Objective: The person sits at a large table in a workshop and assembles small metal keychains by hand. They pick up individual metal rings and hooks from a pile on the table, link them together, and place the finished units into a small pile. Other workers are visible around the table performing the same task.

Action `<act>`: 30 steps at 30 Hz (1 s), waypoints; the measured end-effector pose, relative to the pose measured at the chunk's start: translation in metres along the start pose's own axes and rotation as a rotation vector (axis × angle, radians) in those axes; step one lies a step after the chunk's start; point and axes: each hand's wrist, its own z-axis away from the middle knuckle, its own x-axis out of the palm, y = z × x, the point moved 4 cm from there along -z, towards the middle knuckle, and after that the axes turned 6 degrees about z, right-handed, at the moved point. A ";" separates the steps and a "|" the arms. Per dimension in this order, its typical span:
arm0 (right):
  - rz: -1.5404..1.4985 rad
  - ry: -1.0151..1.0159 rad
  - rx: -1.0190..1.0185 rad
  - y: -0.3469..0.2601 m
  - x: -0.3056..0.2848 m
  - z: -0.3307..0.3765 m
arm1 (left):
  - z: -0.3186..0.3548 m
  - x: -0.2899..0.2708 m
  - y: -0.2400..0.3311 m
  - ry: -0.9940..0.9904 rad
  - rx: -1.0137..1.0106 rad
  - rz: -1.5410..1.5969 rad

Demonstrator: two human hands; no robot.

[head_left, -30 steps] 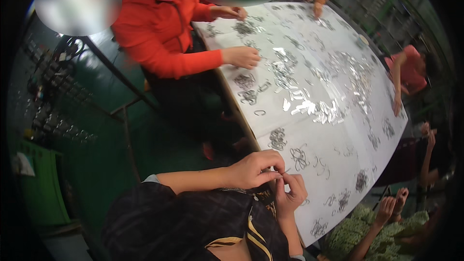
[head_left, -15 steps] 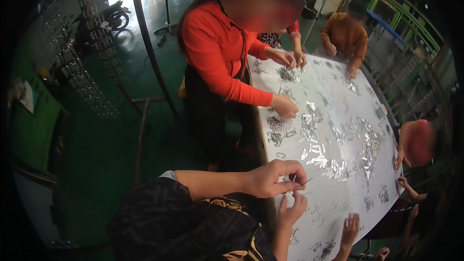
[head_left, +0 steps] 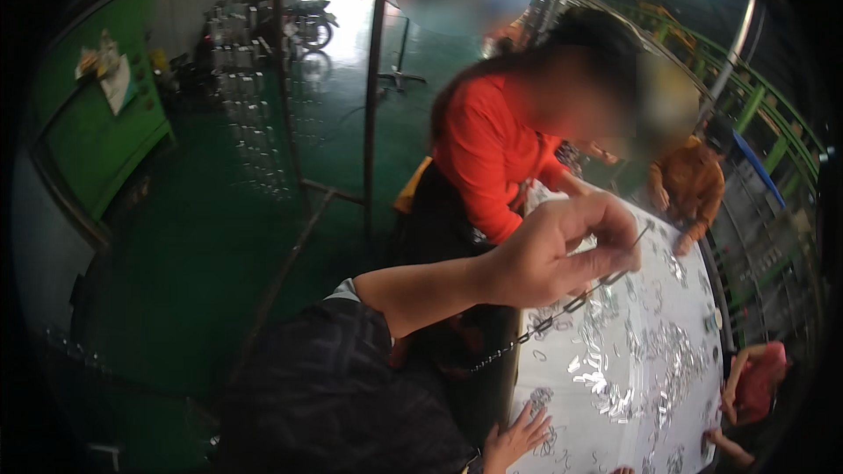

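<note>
My left hand (head_left: 562,250) is raised above the near edge of the white table (head_left: 694,298), fingers pinched shut on a thin metal chain (head_left: 544,323). The chain runs from my fingertips down and to the left, and its lower end hangs off the table's edge. My right hand (head_left: 518,434) lies low at the table's near corner, fingers spread flat on the surface among small metal pieces. It holds nothing. Shiny metal links (head_left: 615,377) lie scattered in clusters over the tabletop.
A person in a red top (head_left: 487,154) stands close on the far side of my raised arm. Another in orange (head_left: 689,184) leans at the table's far end, and a third in pink (head_left: 760,377) works at the right. A green floor and metal posts (head_left: 373,88) lie left.
My left hand has lifted well up from the table, drawing the chain with it. My right hand has dropped away to the table's corner. The view has swung upward.
</note>
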 end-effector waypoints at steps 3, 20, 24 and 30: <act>0.130 0.056 -0.097 -0.024 -0.029 -0.006 | -0.010 -0.028 0.030 0.067 0.167 -0.033; 0.252 -0.149 -0.118 -0.014 -0.011 -0.003 | -0.007 -0.190 0.223 0.631 0.391 -0.920; 0.175 -0.073 -0.100 -0.011 0.003 -0.004 | 0.002 -0.233 0.267 0.720 0.394 -1.065; 0.096 -0.108 -0.061 -0.008 0.006 -0.004 | 0.017 -0.280 0.328 0.755 0.448 -1.402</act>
